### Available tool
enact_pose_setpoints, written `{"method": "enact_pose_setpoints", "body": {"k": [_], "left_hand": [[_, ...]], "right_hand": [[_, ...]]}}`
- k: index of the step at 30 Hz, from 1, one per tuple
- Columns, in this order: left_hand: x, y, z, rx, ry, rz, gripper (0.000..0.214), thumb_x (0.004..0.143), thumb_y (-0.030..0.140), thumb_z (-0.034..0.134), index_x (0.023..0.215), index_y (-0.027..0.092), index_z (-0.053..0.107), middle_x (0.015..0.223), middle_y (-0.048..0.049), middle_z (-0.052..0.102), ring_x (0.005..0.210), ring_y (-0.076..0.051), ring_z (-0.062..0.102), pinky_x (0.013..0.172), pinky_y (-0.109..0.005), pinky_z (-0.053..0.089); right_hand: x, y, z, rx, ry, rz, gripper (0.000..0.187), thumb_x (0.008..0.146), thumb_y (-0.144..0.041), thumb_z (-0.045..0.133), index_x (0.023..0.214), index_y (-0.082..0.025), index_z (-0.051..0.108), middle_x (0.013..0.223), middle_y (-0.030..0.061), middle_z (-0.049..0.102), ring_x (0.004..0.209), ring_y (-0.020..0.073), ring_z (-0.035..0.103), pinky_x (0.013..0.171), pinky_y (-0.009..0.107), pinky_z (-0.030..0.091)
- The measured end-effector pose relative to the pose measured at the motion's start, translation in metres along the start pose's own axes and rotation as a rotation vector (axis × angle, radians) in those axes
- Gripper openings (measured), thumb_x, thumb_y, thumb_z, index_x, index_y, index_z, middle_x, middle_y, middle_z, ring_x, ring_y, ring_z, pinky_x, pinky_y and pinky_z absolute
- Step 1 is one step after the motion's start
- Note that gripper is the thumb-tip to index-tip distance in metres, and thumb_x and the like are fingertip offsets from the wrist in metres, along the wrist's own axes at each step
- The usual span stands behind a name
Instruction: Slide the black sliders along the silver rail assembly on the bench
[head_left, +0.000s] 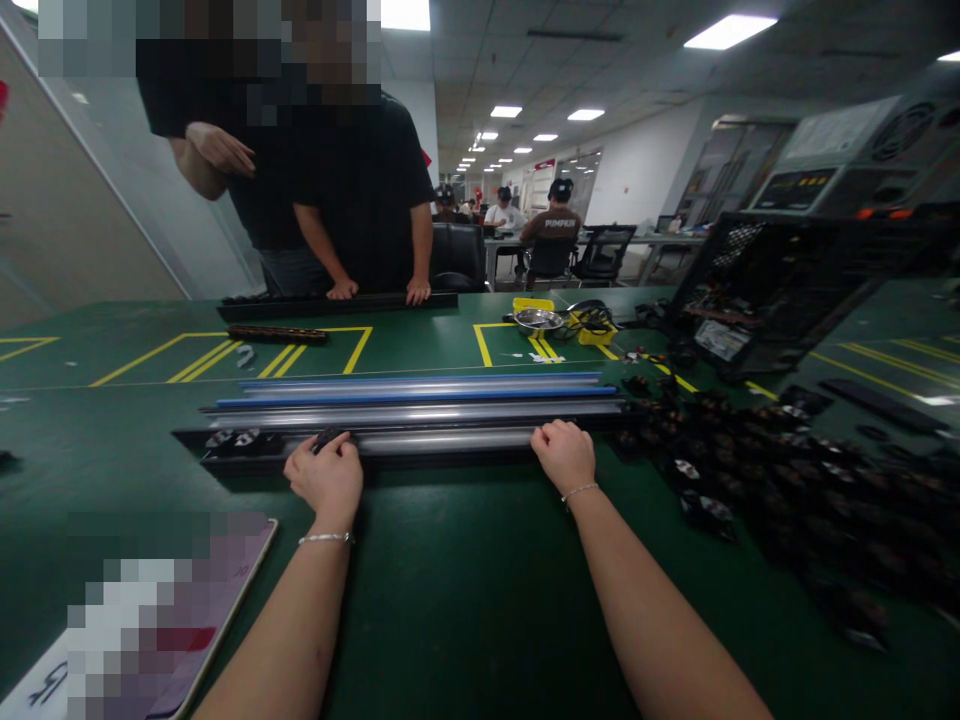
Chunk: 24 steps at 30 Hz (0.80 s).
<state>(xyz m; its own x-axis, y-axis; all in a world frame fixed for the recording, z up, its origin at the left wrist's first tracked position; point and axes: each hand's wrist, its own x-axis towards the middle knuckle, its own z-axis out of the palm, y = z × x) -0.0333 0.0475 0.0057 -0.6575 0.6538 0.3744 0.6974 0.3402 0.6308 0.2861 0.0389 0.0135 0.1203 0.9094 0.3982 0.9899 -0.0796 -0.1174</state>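
Several long metal rails point(420, 408), silver, blue-edged and black, lie side by side across the green table point(465, 580). My left hand point(326, 475) is closed at the near black rail, its fingers pinching a small black part point(324, 438) against it. My right hand point(564, 455) rests curled on the near edge of the same rail further right, fingers bent over it; what it holds, if anything, is hidden. Both wrists wear thin bracelets.
A heap of small black parts point(765, 470) spreads at the right. A black mesh crate point(780, 285) and a metal bowl point(538, 319) stand behind. A person in black leans on a black rail point(337, 303) across the table. A tablet point(150, 620) lies front left.
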Motion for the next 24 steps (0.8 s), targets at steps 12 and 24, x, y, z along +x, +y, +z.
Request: {"method": "enact_pose_setpoints", "body": {"k": [12,24], "left_hand": [[-0.0038,0.0045,-0.0006,0.004,-0.005,0.005,0.028,0.078,0.03,0.051,0.094,0.023,0.073,0.122,-0.0083,0.052,0.116,-0.031,0.04,0.095,-0.047,0.035],[-0.007,0.0086,-0.0047,0.031,-0.016,0.028,0.027,0.078,0.029,0.051,0.093,0.023,0.073,0.119,-0.0086,0.054,0.112,-0.029,0.045,0.092,-0.043,0.038]], "right_hand": [[-0.0002,-0.0003,-0.0021,0.007,-0.011,-0.001,0.033,0.087,-0.028,0.042,0.065,-0.018,0.065,0.077,0.0047,0.064,0.074,0.0144,0.049,0.06,0.03,0.02],[-0.0005,-0.0009,-0.0015,-0.009,-0.018,0.002,0.033,0.087,-0.028,0.042,0.065,-0.018,0.064,0.079,0.0047,0.064,0.076,0.0143,0.05,0.061,0.03,0.02]]}}
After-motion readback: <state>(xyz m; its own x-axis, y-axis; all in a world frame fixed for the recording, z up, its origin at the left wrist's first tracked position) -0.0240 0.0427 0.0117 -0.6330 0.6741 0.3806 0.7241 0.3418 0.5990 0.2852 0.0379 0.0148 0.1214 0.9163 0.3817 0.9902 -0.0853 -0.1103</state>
